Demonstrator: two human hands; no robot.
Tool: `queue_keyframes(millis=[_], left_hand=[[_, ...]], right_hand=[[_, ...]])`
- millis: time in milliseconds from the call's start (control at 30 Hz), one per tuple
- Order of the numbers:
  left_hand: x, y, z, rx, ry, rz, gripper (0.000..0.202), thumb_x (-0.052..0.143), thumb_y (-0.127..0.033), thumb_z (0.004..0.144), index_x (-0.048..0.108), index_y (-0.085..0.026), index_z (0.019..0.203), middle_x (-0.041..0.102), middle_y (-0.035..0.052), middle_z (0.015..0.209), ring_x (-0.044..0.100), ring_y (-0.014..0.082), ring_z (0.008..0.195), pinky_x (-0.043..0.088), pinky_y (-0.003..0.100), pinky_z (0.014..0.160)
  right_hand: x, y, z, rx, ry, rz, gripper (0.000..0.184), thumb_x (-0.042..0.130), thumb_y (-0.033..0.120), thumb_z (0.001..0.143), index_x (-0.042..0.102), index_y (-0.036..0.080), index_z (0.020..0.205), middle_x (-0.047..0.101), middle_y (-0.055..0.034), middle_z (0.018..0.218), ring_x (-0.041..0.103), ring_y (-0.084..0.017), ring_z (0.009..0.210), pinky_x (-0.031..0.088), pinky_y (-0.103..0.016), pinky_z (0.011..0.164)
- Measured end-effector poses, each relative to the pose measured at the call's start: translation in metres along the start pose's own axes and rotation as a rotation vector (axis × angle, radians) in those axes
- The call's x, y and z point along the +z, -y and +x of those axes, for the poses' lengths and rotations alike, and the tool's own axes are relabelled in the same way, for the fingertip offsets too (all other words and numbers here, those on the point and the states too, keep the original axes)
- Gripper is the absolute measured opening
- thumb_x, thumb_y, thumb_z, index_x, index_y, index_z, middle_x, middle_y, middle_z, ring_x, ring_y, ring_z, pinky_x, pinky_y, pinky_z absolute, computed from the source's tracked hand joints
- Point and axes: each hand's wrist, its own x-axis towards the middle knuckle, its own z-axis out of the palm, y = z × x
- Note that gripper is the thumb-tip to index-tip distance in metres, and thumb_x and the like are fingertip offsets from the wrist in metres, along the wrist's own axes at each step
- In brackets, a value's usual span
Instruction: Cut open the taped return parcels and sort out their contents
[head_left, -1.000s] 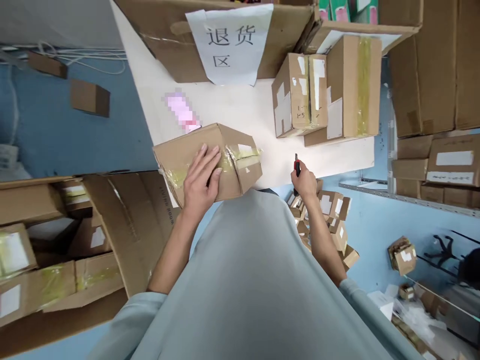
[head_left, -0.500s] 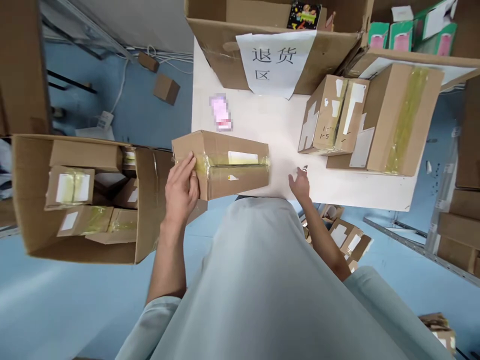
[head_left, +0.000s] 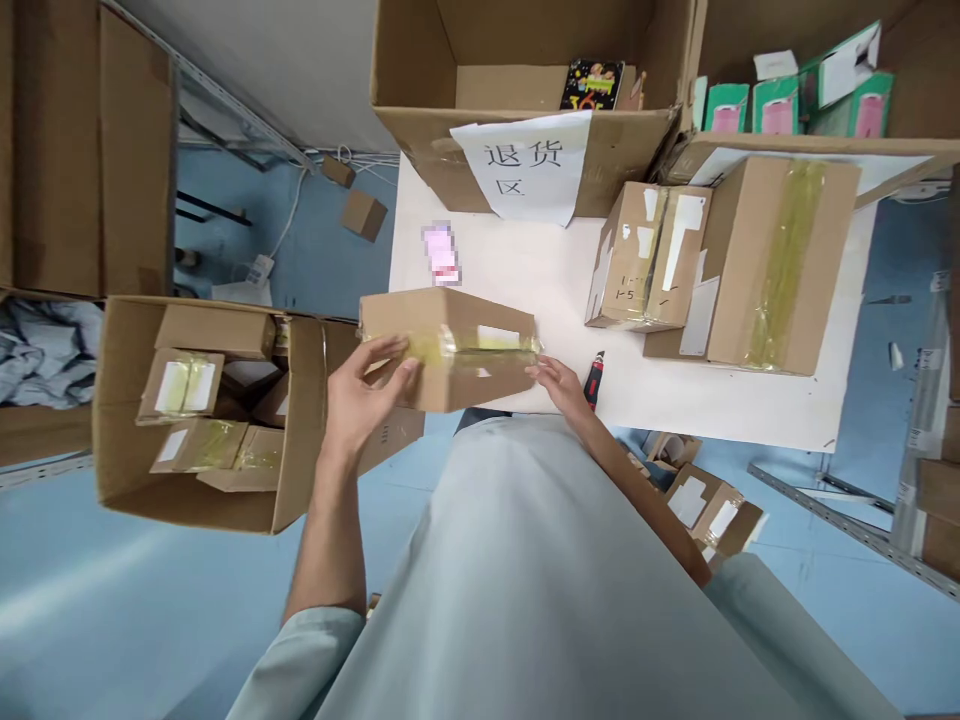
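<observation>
A taped cardboard box [head_left: 487, 372] with a white label lies on the white table in front of me. My left hand [head_left: 366, 390] grips its left end, thumb and fingers spread against the clear yellowish tape. At the opposite end, the fingers of my right hand [head_left: 559, 385] press together on the box's right edge. A red and black utility knife [head_left: 594, 380] lies on the table just right of my right hand, its blade end pointing away from me.
The white table [head_left: 517, 260] also bears a blurred pink item [head_left: 441, 250], a small taped box [head_left: 645, 260] and a larger one [head_left: 795, 270]. Big open cartons [head_left: 420, 140] line the back. Left of the table stands an open carton [head_left: 112, 420] of boxes.
My right hand has come left from beside the knife onto the box, and the knife now shows whole on the table. My left hand has shifted its grip, and the box has turned slightly.
</observation>
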Motion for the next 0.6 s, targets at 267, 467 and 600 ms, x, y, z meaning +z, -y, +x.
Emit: queue_keyframes(millis=[267, 467, 600], left_hand=[[0.049, -0.039, -0.011, 0.143, 0.118, 0.337, 0.091, 0.06, -0.088, 0.102, 0.065, -0.018, 0.161, 0.067, 0.0226, 0.166, 0.067, 0.0469, 0.151, 0.055, 0.06, 0.127], [0.023, -0.02, -0.008, -0.027, 0.083, 0.375, 0.104, 0.055, -0.088, 0.104, 0.045, -0.015, 0.178, 0.06, 0.0259, 0.172, 0.062, 0.0486, 0.156, 0.05, 0.062, 0.128], [-0.001, -0.003, 0.001, -0.08, 0.12, 0.368, 0.109, 0.06, -0.089, 0.1, 0.043, -0.016, 0.18, 0.044, 0.0248, 0.183, 0.046, 0.0497, 0.169, 0.04, 0.066, 0.137]], right_hand=[[-0.02, -0.023, 0.018, 0.229, -0.146, -0.209, 0.068, 0.074, 0.039, 0.102, 0.06, 0.012, 0.163, 0.067, -0.0247, 0.165, 0.069, -0.029, 0.151, 0.051, -0.043, 0.13], [-0.027, -0.03, 0.028, 0.252, -0.109, -0.142, 0.062, 0.075, 0.037, 0.1, 0.066, 0.015, 0.157, 0.067, -0.0221, 0.167, 0.066, -0.029, 0.154, 0.053, -0.047, 0.128], [-0.012, -0.026, 0.031, 0.251, -0.038, -0.046, 0.049, 0.075, 0.033, 0.099, 0.074, 0.013, 0.144, 0.073, -0.0212, 0.159, 0.072, -0.028, 0.147, 0.057, -0.045, 0.124]])
